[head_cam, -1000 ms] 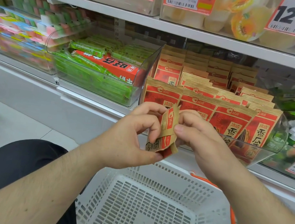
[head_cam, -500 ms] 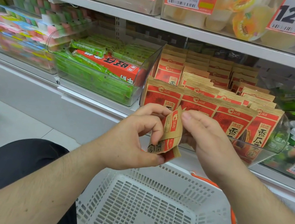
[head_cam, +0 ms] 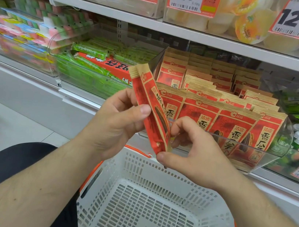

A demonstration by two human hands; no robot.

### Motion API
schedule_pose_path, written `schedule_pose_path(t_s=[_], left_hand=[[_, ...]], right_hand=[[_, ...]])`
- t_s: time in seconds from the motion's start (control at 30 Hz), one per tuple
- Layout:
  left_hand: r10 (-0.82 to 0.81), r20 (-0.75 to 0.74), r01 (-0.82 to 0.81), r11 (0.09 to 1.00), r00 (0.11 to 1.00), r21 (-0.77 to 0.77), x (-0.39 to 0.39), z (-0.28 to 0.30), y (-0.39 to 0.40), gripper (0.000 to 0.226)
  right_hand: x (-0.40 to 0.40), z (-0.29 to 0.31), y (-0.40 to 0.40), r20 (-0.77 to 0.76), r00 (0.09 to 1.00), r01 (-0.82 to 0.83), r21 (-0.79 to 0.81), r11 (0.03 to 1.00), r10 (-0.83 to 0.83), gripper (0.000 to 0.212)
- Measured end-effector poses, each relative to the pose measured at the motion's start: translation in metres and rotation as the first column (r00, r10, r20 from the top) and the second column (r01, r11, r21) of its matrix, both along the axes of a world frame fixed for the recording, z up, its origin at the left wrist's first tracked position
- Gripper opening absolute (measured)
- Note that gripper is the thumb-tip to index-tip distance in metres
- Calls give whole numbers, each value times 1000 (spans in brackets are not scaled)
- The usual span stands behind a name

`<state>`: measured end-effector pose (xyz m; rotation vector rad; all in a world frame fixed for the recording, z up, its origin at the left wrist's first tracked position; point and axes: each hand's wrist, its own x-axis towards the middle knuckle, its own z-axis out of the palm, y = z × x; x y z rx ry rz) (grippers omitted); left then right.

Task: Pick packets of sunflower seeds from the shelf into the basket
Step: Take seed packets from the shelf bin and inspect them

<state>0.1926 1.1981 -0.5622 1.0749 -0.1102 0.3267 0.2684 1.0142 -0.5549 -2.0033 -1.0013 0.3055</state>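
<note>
The left hand [head_cam: 116, 122] grips a red-and-tan sunflower seed packet [head_cam: 150, 106], thumb pressed on its front, holding it tilted on edge. The right hand [head_cam: 194, 154] pinches the packet's lower corner. Directly below both hands sits the white basket [head_cam: 154, 179]; behind them, more packets [head_cam: 235, 123] fill the clear shelf bin [head_cam: 283, 149].

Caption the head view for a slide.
Both hands hold sunflower seed packets above the empty white basket.

Bare forearms [head_cam: 24, 188]; black trousers [head_cam: 3, 166]
</note>
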Motion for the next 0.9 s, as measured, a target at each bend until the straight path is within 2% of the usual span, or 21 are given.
schedule_pose_path(t_s=[0.1, 0.2, 0.3, 0.37, 0.47, 0.63, 0.9], left_hand=[[-8, -125, 14, 999, 992, 49, -1, -3, -11, 102], [-8, -196, 12, 1000, 981, 17, -1, -2, -14, 95], [-43, -191, 33, 998, 981, -54, -1, 1, -8, 98], [-69, -194, 54, 995, 979, -82, -1, 1, -6, 84], [-102, -195, 79, 989, 975, -121, 0, 0, -6, 78], [-200, -97, 176, 962, 975, -211, 0, 5, -5, 63], [-221, -81, 194, 947, 972, -258, -1, 7, -2, 87]], right_hand=[[-1, -3, 3, -89, 996, 25, 122, 992, -14, 51], [1, -2, 3, -155, 988, 22, 210, 977, 11, 61], [0, 1, 3, -170, 984, -5, 236, 972, 47, 54], [0, 2, 4, -161, 986, -7, 260, 966, 50, 48], [1, 4, 3, -147, 988, -4, 300, 954, 51, 42], [3, 5, -2, -113, 990, -43, 349, 936, 87, 36], [7, 6, -5, -106, 988, -75, 331, 940, 116, 40]])
